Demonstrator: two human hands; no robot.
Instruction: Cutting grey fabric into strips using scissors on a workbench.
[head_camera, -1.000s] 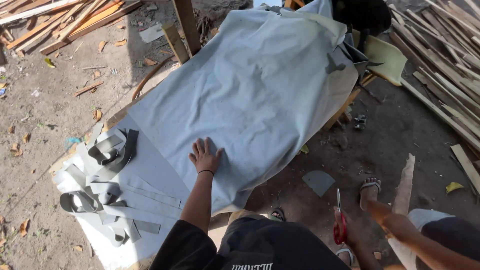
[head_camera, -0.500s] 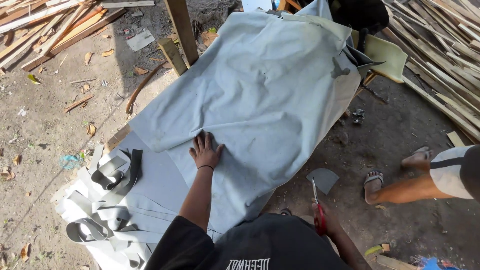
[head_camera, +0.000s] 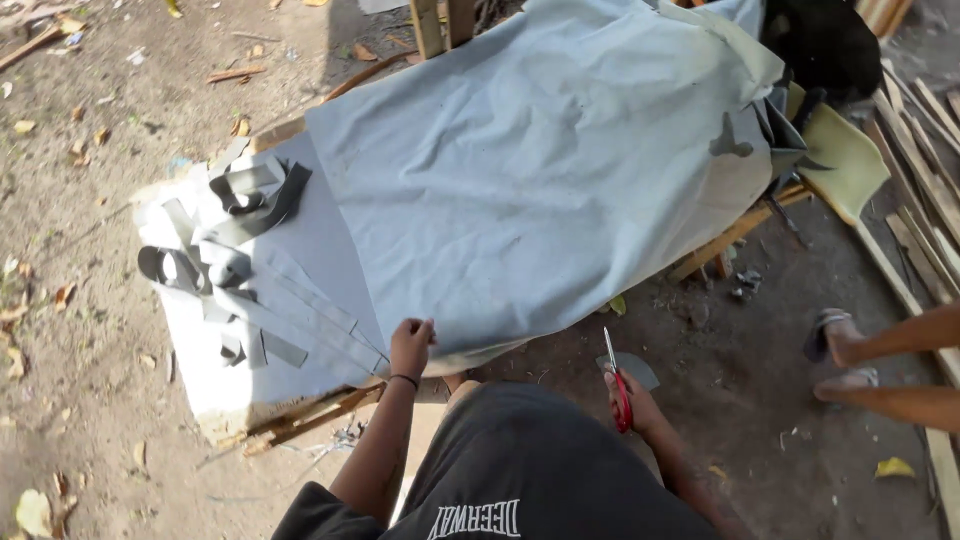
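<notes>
- Head view: a big grey cloth (head_camera: 540, 170) lies spread over a low table (head_camera: 300, 425). It hangs off the near edge.
- The left hand (head_camera: 411, 345) sits on the near edge of the cloth. Its fingers are curled down on the cloth. I cannot tell if they pinch it or just press.
- The right hand (head_camera: 640, 405) is off to the right, away from the cloth and above the dirt ground (head_camera: 740, 420). It is closed tight on red scissors (head_camera: 618, 385). The blades point up.
- A small grey scrap (head_camera: 630, 367) lies on the ground just behind the scissors.
- Cut grey strips (head_camera: 240, 270) lie in a pile on the left part of the table, on a flat grey sheet (head_camera: 320, 235).
- Another person's feet in sandals (head_camera: 838, 350) are at the right edge.
- No box or bin shows here.
</notes>
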